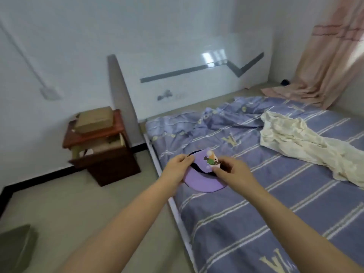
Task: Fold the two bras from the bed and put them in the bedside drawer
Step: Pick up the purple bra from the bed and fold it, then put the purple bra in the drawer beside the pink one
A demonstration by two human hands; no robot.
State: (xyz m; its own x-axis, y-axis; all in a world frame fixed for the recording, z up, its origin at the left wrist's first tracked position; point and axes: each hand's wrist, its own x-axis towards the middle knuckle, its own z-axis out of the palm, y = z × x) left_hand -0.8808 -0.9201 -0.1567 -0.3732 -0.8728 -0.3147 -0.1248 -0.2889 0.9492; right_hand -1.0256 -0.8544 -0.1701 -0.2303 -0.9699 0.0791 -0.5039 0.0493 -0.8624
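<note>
While both bare arms are reaching forward over the bed's left edge, the two hands are holding a purple bra just above the striped blue sheet. The left hand is gripping the bra's left side, its fingers curled and pinching the fabric. The right hand is pinching the right side beside a small cartoon patch, thumb pressing on the cloth. Dark trim is showing along the bra's folds. Further right on the bed, a cream cloth is lying crumpled, well apart from the hands. To the left, a brown bedside cabinet is standing on the floor with its drawer hanging open and a box sitting on top.
</note>
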